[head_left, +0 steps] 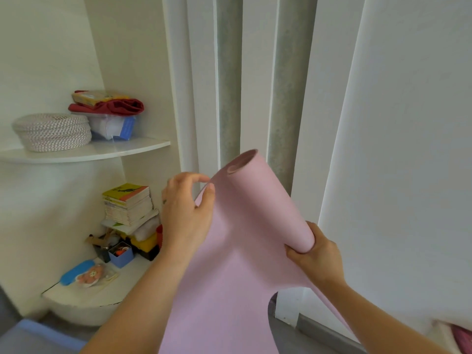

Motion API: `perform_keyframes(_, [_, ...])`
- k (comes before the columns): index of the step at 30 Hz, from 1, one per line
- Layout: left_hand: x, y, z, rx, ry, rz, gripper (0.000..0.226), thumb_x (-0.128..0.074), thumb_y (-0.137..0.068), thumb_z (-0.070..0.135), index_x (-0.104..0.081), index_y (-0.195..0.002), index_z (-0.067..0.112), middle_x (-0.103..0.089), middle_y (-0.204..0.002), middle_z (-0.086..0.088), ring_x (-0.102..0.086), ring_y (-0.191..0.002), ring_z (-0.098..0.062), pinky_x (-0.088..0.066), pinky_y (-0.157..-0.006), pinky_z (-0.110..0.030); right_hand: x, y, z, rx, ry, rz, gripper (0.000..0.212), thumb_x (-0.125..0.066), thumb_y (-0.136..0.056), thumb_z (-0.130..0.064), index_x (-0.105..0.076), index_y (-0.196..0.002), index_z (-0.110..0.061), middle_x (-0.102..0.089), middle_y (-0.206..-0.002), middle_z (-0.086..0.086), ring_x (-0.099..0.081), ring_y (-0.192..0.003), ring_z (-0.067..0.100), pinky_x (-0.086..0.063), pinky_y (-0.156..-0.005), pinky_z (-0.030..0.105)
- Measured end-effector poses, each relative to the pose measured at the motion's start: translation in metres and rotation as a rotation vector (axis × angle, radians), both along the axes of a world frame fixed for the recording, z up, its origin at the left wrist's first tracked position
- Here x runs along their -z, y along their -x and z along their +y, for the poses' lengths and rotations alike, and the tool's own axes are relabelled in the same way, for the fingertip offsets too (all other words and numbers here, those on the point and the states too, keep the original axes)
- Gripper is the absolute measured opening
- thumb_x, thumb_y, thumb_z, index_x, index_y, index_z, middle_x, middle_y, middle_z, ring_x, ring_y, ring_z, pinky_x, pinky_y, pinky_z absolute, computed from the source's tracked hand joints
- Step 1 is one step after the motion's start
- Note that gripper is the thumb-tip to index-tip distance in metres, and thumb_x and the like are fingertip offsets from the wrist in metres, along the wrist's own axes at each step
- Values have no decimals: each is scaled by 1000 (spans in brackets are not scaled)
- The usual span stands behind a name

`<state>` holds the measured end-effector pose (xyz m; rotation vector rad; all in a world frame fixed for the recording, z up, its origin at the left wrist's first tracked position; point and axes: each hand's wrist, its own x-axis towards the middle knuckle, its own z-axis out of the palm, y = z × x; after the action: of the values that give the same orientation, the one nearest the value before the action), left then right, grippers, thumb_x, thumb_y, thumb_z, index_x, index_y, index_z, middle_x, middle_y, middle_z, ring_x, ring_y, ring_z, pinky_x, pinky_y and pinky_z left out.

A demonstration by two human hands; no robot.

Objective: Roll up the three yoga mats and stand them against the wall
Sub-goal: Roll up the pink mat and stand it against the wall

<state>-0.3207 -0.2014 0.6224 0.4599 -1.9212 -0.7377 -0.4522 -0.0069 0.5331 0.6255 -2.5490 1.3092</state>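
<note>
Filling the right half of the view, a white wall (408, 123) runs down to the floor, with two grey vertical strips set in it further left. In front of it a pink mat (255, 215) is held up in the air, well off the floor. Its upper part is wound into a loose tube that tilts up and to the left, open end uppermost, while the unrolled rest hangs down out of the bottom of the view.

To the left, two curved white shelves sit in a corner. The upper shelf (143, 147) carries a woven basket (51, 132) and a clear box topped with red cloth (122, 106). The lower shelf (84, 295) holds a stack of books (129, 204) and a small blue box (122, 256).

The right hand (316, 254) has its fingers wrapped round the tube's lower end. The left hand (184, 215) has thumb and forefinger curled, their tips closing on the mat's loose edge just below the tube's mouth.
</note>
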Motion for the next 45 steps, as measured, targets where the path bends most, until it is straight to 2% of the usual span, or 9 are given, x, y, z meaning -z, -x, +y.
perform_keyframes(5, [-18,15,3,251,-34,-76,6,-51,-96,24,-54,-96,29,-50,-112,11,-44,-110,0,-24,-81,7,17,-7,-5,39,105,85,59,-80,-68,-22,-58,-122,-26,-59,-82,-12,-63,-80,28,-54,-71,40])
perform_keyframes(10, [-37,21,15,21,39,-249,32,-44,-89,54,-55,-89,23,-57,-97,5,-54,-91,-17,-43,-78,-32,21,-3,-7,78,154,155,59,-81,-65,-18,-60,-120,-24,-60,-82,-13,-60,-74,23,-51,-66,34])
perform_keyframes(15, [-66,19,10,247,-329,-750,61,-38,-87,67,-66,-96,13,-74,-79,-1,-71,-74,-14,-51,-74,-28,24,2,-6,88,182,184,60,-83,-62,-17,-61,-118,-24,-65,-85,-7,-55,-71,18,-46,-64,29])
perform_keyframes(19, [-62,30,15,533,-574,-676,45,-48,-93,50,-62,-112,12,-74,-93,-3,-73,-78,-14,-57,-77,-28,28,-3,-5,57,176,116,62,-83,-64,-20,-57,-120,-26,-58,-90,-15,-59,-80,20,-48,-68,31])
perform_keyframes(23, [-47,36,18,420,-198,-752,30,-46,-97,31,-66,-93,9,-72,-88,-6,-71,-78,-18,-56,-79,-32,24,2,4,-257,-48,-156,81,-84,-60,-45,-33,-123,-39,-52,-114,-13,-57,-98,14,-49,-79,27])
perform_keyframes(26, [-40,36,25,331,147,-758,35,-48,-96,28,-51,-64,13,-56,-64,-2,-52,-62,-19,-37,-57,-29,10,-1,6,-551,-87,-554,109,-69,-44,-82,-20,-133,-42,-42,-131,-11,-59,-105,9,-53,-84,29])
perform_keyframes(33, [-6,37,41,396,174,-823,41,-49,-95,32,-39,-59,17,-40,-58,0,-36,-55,-16,-25,-50,-27,-8,3,18,-675,-43,-1123,126,-49,-31,-98,-38,-137,-31,-41,-144,10,-48,-126,31,-49,-93,54])
perform_keyframes(40, [29,37,64,476,93,-828,30,-51,-92,25,-50,-65,13,-44,-57,1,-39,-55,-16,-29,-52,-26,5,9,40,-554,-101,-1179,125,-37,-39,-98,-48,-135,-18,-51,-134,10,-49,-122,28,-39,-102,59])
perform_keyframes(45, [40,42,84,474,166,-790,38,-51,-94,27,-41,-58,20,-39,-50,7,-33,-47,-8,-28,-44,-20,5,9,55,-545,9,-1116,90,-34,-59,-90,-31,-140,-50,-36,-146,6,-45,-126,36,-41,-96,64])
